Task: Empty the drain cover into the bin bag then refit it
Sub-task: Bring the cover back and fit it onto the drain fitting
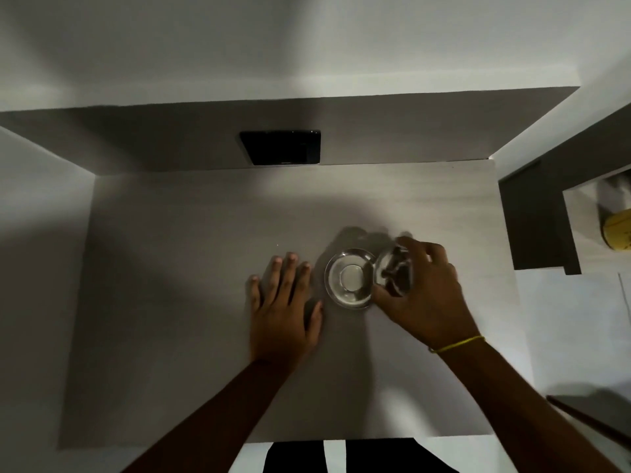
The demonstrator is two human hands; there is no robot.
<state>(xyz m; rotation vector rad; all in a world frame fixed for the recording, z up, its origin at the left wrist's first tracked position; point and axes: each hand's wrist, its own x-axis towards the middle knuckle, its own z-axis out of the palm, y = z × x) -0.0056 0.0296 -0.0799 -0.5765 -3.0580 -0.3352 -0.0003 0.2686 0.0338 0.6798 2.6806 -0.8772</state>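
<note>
A round shiny metal drain ring [349,278] lies on the pale table [191,268] near its middle right. Just right of it, my right hand [425,291] grips the drain cover [394,273], a small metal basket tilted on its side with dark scraps inside. The cover's rim touches or nearly touches the ring's right edge. My left hand [285,308] lies flat on the table left of the ring, fingers spread, holding nothing. No bin bag is in view.
A black rectangular device [281,146] sits on the wall behind the table. A dark shelf unit [536,220] stands at the right with a yellow container [618,230] on it. The table's right edge is close to my right hand. A thin dark stick [587,421] lies at the lower right.
</note>
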